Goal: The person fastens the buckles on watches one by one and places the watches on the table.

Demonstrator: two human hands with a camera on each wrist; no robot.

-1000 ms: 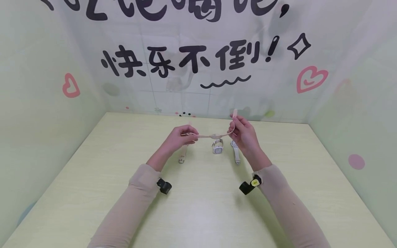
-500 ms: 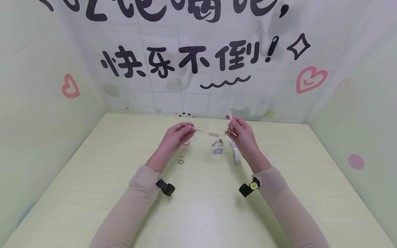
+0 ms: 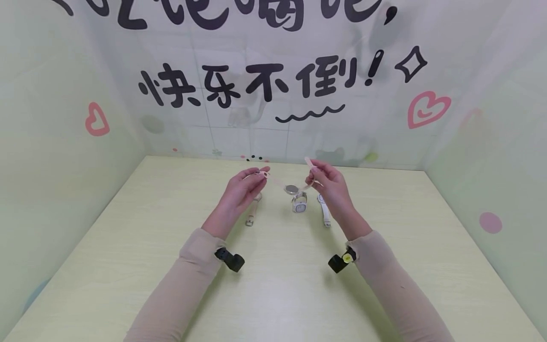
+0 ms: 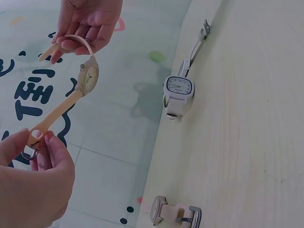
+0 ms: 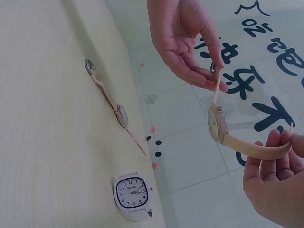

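Note:
Both hands hold a peach-strapped wristwatch (image 3: 292,189) in the air above the back of the table, its case hanging between them. The left hand (image 3: 241,187) pinches the buckle end; the metal buckle (image 4: 29,154) shows beside its fingertips in the left wrist view. My right hand (image 3: 332,184) grips the other strap end, which bends in a curve and pokes out past the thumb. In the head view the grey back of the case faces up, while its dial (image 4: 89,77) shows in the left wrist view.
Below the hands, three more watches lie on the pale table (image 3: 273,285): a pink one (image 3: 252,216) at left, a white square-faced one (image 3: 300,207) in the middle, a white one (image 3: 325,213) at right. A printed cloth wall (image 3: 265,133) stands behind.
The held watch has turned so its grey back shows, and its strap sags more. The right hand has moved left, and the left hand slightly left and up. The watches on the table stay put.

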